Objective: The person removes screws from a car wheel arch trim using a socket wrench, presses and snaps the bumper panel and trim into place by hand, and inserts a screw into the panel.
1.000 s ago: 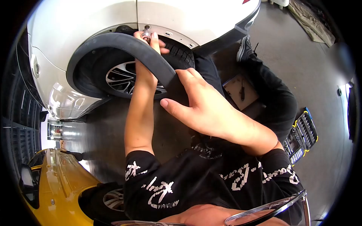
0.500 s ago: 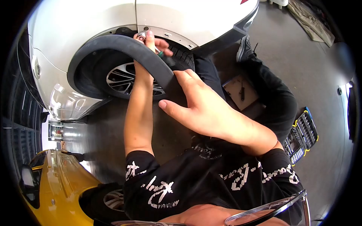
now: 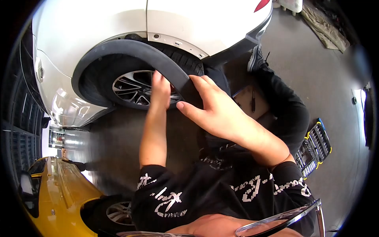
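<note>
The curved black wheel-arch trim [image 3: 130,46] stands partly away from the white car [image 3: 94,19]. My right hand [image 3: 215,104] grips its lower right end, fingers on top and thumb spread below. My left hand [image 3: 161,90] is blurred and curled in front of the wheel [image 3: 134,85], just under the trim. What it holds, if anything, is hidden. Above the trim, a dark round hole [image 3: 156,36] shows in the car's bare panel edge.
A tray [image 3: 246,98] with a dark screwdriver [image 3: 253,100] lies beside my bent leg [image 3: 290,114]. An open socket set [image 3: 314,150] is on the floor at the right. A yellow car [image 3: 65,193] stands at the lower left. Cloth [image 3: 325,29] lies at the upper right.
My left hand has come down from the panel hole, where it held a ratchet tool, to in front of the wheel. The tool no longer shows. My right hand keeps its grip.
</note>
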Demonstrator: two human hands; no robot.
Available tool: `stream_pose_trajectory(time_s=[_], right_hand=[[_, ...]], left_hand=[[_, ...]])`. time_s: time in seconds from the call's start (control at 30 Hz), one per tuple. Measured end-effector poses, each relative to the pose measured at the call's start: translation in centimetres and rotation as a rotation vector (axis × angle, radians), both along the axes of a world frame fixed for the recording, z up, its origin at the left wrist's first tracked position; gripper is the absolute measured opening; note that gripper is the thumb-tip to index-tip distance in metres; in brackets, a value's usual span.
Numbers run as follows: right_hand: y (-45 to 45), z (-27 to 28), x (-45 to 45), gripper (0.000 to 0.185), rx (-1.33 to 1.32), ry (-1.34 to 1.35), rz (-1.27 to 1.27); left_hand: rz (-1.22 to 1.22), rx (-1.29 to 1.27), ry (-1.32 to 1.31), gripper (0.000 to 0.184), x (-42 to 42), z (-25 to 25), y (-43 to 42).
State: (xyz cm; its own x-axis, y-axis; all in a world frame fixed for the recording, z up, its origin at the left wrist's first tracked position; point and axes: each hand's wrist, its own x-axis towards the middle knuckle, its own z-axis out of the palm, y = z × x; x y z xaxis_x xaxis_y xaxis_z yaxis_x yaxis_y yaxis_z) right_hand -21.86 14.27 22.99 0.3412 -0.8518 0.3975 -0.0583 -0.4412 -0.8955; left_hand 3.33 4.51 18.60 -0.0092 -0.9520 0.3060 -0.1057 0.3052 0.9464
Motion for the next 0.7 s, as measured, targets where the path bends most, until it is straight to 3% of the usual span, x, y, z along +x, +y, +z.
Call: stream_pose_trajectory(time_s=[0.07, 0.2, 0.27, 0.33, 0.4, 0.5, 0.57, 0.63, 0.7], right_hand=[[-0.6, -0.4, 0.1, 0.067, -0.008, 0.005, -0.027], [-3.6, -2.1, 0.9, 0.065, -0.081, 0.039, -0.083], [-5.6, -3.2, 1.2, 0.06, 0.02, -0.013, -0.053], [-7.2, -5.0, 1.4, 0.059, 0.088, -0.014, -0.046], [-7.2, -6.5, 1.7, 0.058, -0.085, 0.009, -0.19], [-6.3, -10.1, 1.7, 0.057, -0.339, 0.079, -0.42], [-4.8, -13.6, 1.6, 0.056, -0.175, 0.11, -0.307], [-3.9, -19.3, 3.0, 0.054, 0.237, -0.092, -0.129], [-3.8, -23.8, 2.5, 0.051, 0.55, -0.314, 0.066]], left_hand=[[0.143, 0.274, 0.179, 0.02, -1.9, -1.8, 1.5], [0.081, 0.261, 0.355, 0.018, -2.1, -7.5, 2.2], [-0.021, 0.318, 0.303, 0.025, -2.2, -8.4, 3.7], [0.045, 0.33, 0.138, 0.031, -3.0, -9.4, 4.4], [0.038, 0.282, 0.045, 0.036, -3.6, -10.3, 5.1], [-0.01, 0.361, 0.341, 0.044, -4.6, -10.8, 6.1], [-0.082, 0.394, 0.458, 0.059, -5.0, -11.4, 6.9], [-0.113, 0.498, 0.548, 0.065, -6.0, -12.5, 7.3], [-0.395, 0.583, 0.507, 0.072, -6.5, -15.0, 7.9]])
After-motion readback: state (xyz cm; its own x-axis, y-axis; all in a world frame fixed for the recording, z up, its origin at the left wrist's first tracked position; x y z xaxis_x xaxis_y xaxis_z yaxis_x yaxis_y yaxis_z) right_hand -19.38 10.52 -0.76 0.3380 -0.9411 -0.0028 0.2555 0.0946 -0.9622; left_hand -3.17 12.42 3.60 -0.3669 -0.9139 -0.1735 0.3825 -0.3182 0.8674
